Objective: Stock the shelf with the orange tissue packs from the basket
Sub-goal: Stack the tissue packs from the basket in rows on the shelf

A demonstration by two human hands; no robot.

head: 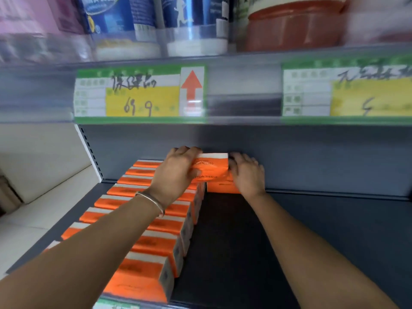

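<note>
At the back edge of the shelf (312, 230), both hands clasp one orange tissue pack (211, 166). The left hand (178, 170) curls its fingers over the pack's left end, and the right hand (247, 175) bends its fingers against the right end. Another pack (223, 187) sits just beneath. A row of packs (153, 239) lines the shelf's left edge.
</note>
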